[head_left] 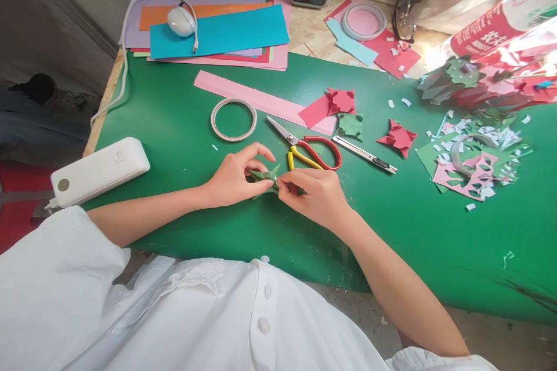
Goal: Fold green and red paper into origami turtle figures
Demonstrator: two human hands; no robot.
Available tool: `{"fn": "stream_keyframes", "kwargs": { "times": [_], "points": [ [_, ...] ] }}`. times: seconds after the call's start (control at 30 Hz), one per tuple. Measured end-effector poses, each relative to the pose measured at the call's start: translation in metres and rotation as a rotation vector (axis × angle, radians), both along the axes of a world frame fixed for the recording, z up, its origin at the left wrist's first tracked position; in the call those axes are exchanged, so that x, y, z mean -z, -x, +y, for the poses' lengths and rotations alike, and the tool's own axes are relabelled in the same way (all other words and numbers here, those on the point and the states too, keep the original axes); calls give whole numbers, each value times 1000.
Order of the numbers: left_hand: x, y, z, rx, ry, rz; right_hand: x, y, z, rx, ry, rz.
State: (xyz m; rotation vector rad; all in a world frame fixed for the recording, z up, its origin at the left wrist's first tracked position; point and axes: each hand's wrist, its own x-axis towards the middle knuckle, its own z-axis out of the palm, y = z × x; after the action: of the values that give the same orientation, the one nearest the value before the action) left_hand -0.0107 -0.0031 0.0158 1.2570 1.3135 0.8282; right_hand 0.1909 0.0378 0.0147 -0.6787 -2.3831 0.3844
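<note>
My left hand (239,177), partly open with the index finger arched above the thumb, steadies a small, pointed, folded green paper piece (267,174) over the near side of a green-covered table (243,232). My right hand (315,191) closes to a narrow pinch at the piece's right edge, where a tiny white bit shows; whether those fingertips grip the paper or the bit, I cannot tell. Just beyond my hands lie steel scissors with red and yellow handles (293,140), blades together, a pale ring-shaped roll of tape (212,120) and a slim silver-white utility knife (363,153). Farther right, a red folded-paper star (398,137) rests on the table.
</note>
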Motion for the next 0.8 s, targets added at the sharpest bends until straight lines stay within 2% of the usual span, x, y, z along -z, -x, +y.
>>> {"fn": "stream_keyframes", "kwargs": {
  "times": [0.17,0.53,0.8],
  "points": [
    [0,-1,2,-20,13,-16,-3,-3,3,-19,40,8],
    [-2,0,1,-2,-8,32,2,2,-8,55,-61,-92],
    [-1,-1,1,35,-41,49,-3,-4,2,-33,43,-90]
  ]
}}
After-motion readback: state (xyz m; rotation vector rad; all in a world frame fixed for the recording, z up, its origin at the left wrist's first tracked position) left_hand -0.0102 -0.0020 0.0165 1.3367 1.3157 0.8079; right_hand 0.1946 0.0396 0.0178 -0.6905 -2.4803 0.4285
